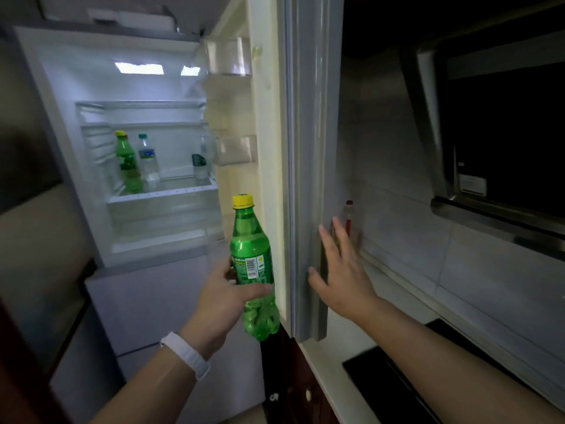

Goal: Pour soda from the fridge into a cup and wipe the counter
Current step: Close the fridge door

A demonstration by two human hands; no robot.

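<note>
Left hand [227, 296] grips the green soda bottle [252, 258] around its lower half, fingers wrapped over the label, thumb across the front. The bottle is upright, yellow cap on, held in the air just in front of the inner edge of the open fridge door [308, 179]. There is a white wristband [186, 353] on that wrist.

Right hand [339, 270] is spread flat, fingers straight, holding nothing, palm against the door's grey outer face near its lower end.

Inside the lit fridge [146, 87], 1 shelf carries 2 more bottles side by side: a green bottle with a yellow cap [127, 160] and a clear bottle with a green cap [146, 157]. Further right on that shelf is a small clear container [199, 166], possibly a jar, though it is too blurred to tell.

To the right, a pale counter [333, 377] runs along the tiled wall with a black cooktop [397, 377] set into it. A red-capped bottle [348, 218] stands by the wall behind the right hand's fingers, and a range hood [489, 117] hangs above.
</note>
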